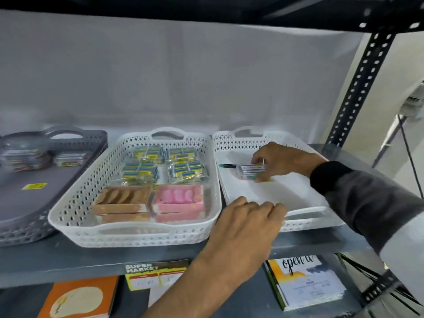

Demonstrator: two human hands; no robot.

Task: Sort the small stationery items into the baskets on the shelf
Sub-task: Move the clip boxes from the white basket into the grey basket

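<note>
Resting on the front rim of the right white basket [321, 216], the left hand [250, 223] lies flat and holds nothing, likely steadying it. Inside, the right hand [282, 161] pinches a small clear pack [252, 169] beside a green pen [228, 166].

Three baskets side by side on the shelf [68, 255]. Left basket [25, 223]: a few small packs at its back. Middle basket [133, 232]: wrapped packs [164, 165] behind, two flat boxes [149, 203] in front, side by side. Right basket [305, 216]: pen [227, 166] near the back; just right of it a small pack [252, 169] in the right hand [282, 160], over the basket floor. Left hand [247, 226] on that basket's front rim, beside the middle basket. Below the shelf: a label [146, 275] on its edge, notebooks [302, 283] on the lower level.
</note>
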